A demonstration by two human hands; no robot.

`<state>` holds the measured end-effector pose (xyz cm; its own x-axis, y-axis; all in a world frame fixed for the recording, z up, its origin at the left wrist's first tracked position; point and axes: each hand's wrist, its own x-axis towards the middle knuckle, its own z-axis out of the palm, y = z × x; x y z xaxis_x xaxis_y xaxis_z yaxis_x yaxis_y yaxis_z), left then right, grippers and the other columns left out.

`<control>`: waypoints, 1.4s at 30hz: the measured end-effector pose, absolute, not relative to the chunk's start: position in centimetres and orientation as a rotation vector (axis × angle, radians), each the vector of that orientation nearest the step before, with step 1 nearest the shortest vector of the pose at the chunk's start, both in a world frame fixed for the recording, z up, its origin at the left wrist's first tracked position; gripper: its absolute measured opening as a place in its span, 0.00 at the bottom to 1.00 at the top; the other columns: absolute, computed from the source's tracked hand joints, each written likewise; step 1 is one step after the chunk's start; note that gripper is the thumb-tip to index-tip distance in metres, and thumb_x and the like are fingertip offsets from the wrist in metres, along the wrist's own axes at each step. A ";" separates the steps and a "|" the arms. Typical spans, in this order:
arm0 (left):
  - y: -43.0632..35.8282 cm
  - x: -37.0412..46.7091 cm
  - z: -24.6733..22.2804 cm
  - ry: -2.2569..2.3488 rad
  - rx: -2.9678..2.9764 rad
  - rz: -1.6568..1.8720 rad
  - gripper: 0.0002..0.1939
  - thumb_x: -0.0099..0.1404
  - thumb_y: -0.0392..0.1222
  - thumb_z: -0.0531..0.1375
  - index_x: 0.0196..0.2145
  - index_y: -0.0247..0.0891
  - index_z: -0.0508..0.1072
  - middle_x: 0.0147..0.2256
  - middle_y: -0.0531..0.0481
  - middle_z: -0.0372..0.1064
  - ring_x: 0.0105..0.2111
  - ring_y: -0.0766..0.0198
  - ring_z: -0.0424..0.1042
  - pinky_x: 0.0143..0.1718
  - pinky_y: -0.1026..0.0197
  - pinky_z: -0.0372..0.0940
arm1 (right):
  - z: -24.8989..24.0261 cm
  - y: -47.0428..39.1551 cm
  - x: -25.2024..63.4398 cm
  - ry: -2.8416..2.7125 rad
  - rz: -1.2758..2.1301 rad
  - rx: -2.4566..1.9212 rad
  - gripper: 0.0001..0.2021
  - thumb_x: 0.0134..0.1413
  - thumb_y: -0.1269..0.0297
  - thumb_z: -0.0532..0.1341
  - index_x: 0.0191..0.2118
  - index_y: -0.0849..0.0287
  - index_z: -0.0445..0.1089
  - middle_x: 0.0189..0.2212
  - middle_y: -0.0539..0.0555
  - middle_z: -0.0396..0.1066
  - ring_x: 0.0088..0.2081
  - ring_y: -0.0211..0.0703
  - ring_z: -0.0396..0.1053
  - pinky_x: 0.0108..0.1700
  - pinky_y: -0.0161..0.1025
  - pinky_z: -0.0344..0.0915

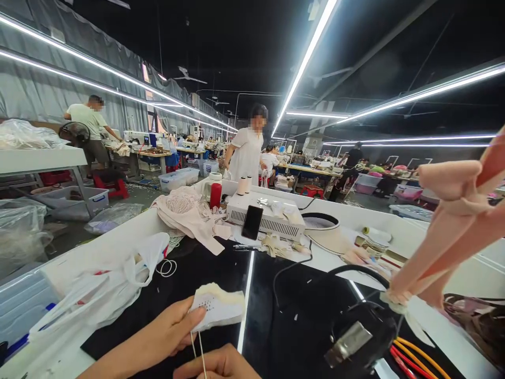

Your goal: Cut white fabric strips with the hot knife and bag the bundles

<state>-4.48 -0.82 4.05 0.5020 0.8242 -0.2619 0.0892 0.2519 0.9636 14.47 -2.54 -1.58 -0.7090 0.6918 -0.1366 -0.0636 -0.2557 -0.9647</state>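
My left hand [177,326] pinches a small white padded piece [221,308] between thumb and fingers. A cluster of small dark dots marks its face, and its upper edge is cream and uneven. Two strands of thin white cord [202,347] hang from below the piece. Low in the head view, my right hand [223,363] has its fingers bent around the cord; the fingertips are partly cut off by the frame edge. Both hands are over a black table mat [260,337].
A white plastic bag [106,295] lies left, near a loop of white cord [167,268]. Behind are pale fabric [189,210], a phone [252,222] and a white vented box [272,216]. A black machine [359,337] with pink straps [445,231] stands right. A person [246,152] stands beyond the table.
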 end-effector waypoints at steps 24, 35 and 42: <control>-3.7 -4.0 4.0 0.994 1.448 0.541 0.28 0.72 0.62 0.51 0.58 0.39 0.65 0.35 0.47 0.71 0.30 0.62 0.68 0.31 0.64 0.64 | -3.4 -1.7 12.5 -1.139 1.857 -0.534 0.29 0.40 0.36 0.72 0.32 0.62 0.76 0.17 0.49 0.64 0.20 0.43 0.68 0.28 0.39 0.64; -4.4 -3.4 3.5 0.867 1.250 0.596 0.35 0.67 0.50 0.62 0.68 0.44 0.55 0.40 0.46 0.73 0.34 0.61 0.72 0.35 0.62 0.64 | -6.2 -2.1 12.5 -0.854 1.986 -0.639 0.29 0.39 0.41 0.75 0.39 0.62 0.78 0.25 0.58 0.74 0.28 0.50 0.74 0.32 0.44 0.70; -3.3 -3.6 -0.9 0.888 0.752 0.781 0.34 0.58 0.70 0.61 0.49 0.40 0.64 0.36 0.43 0.76 0.31 0.55 0.78 0.28 0.60 0.68 | -4.8 -2.3 13.6 -0.714 1.817 -0.794 0.24 0.34 0.48 0.79 0.36 0.59 0.81 0.43 0.64 0.79 0.41 0.53 0.75 0.46 0.47 0.69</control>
<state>-3.58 -3.26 -0.92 0.4079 0.8321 -0.3757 -0.2672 0.5023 0.8224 13.57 -2.32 -4.82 -0.2969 0.9338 -0.1996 -0.5481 -0.3379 -0.7652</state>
